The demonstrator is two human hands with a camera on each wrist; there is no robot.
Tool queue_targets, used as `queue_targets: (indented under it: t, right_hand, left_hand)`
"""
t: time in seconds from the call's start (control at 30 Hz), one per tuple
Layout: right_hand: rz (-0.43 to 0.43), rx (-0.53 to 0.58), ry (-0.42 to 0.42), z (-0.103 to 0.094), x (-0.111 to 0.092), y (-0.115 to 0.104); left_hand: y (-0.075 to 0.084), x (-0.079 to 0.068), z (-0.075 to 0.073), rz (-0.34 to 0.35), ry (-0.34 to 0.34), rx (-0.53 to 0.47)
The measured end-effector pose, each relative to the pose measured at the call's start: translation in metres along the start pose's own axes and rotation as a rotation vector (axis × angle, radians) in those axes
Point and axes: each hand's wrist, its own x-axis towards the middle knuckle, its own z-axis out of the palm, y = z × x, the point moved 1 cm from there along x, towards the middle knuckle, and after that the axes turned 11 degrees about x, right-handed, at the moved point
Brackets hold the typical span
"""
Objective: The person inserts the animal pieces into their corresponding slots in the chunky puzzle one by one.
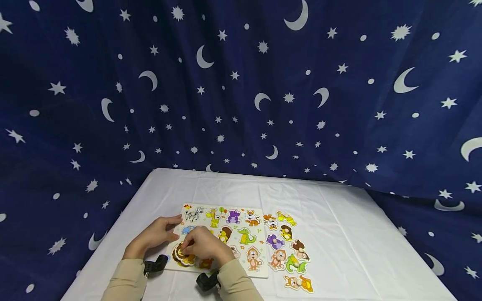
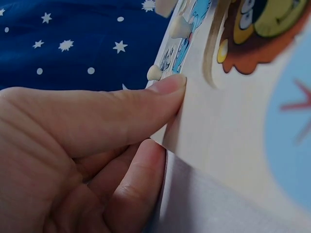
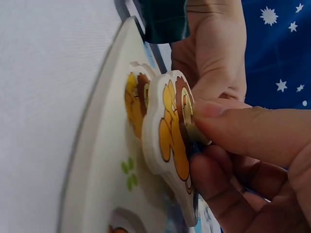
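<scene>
A wooden peg puzzle board [image 1: 260, 247] printed with cartoon animals lies on the white-covered table. My right hand [image 1: 206, 243] pinches the knob of a lion puzzle piece [image 3: 167, 128] between thumb and fingers. The piece is tilted above the lion picture [image 3: 132, 104] at the board's near left corner. My left hand [image 1: 158, 232] touches the board's left edge, thumb and fingers spread along it; in the left wrist view, the thumb [image 2: 160, 94] rests right at that edge. Knobs show on the zebra piece [image 2: 154, 73] and the elephant piece [image 2: 181, 26].
Several loose knobbed pieces lie right of the board, among them a hippo [image 1: 275, 241], a hedgehog [image 1: 286, 233], a monkey [image 1: 278, 260], a crocodile [image 1: 296, 264] and a giraffe [image 1: 286, 218]. A dark blue curtain [image 1: 241, 104] with moons and stars hangs behind the table.
</scene>
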Motion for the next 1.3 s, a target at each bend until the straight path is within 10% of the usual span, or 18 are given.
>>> queue_targets:
  t: [1.3]
  right_hand:
    - [-0.034, -0.015, 0.115, 0.021, 0.009, 0.009]
  left_hand:
    - [-0.002, 0.002, 0.001, 0.001, 0.01, -0.001]
